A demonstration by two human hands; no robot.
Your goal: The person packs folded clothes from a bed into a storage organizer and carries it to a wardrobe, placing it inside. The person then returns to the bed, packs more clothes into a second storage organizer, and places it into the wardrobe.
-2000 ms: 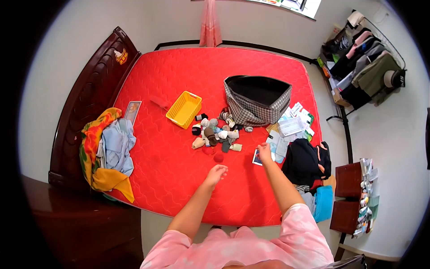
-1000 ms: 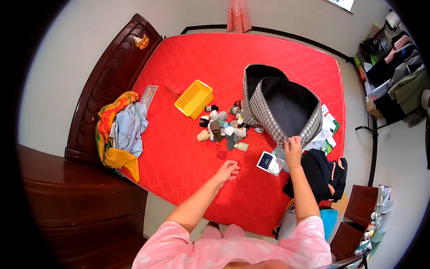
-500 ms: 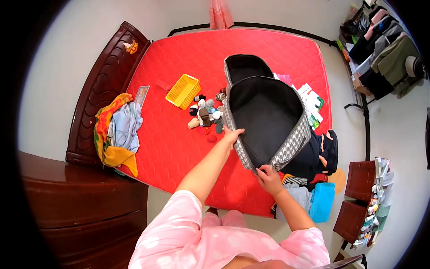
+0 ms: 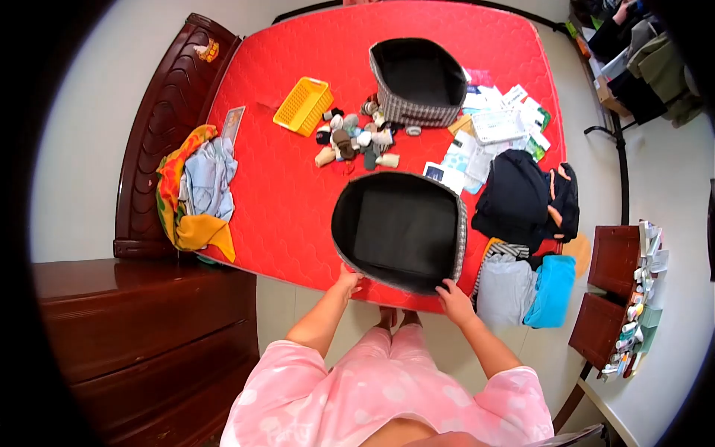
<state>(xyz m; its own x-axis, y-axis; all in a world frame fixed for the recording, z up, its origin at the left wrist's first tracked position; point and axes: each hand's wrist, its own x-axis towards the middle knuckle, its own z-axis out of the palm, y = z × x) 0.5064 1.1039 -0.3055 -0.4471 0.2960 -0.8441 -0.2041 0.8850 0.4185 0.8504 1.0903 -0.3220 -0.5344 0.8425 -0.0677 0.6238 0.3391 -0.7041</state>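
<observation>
Directly beyond both hands, the black-lined box (image 4: 406, 231) sits over the near side of the bed (image 4: 279, 223), longer across than deep, the right hand (image 4: 456, 302) pinching its near rim, the left hand (image 4: 348, 281) touching the near-left edge, finger closure unclear.

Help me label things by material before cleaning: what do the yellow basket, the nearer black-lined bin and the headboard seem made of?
Yellow basket: likely molded plastic, from its even color and regular openings.
Nearer bin: apparently fabric, matte black inside, patterned outside; any stiffener is hidden.
Headboard: wood or lookalike, glossy dark red-brown, with carved-looking curves.
</observation>
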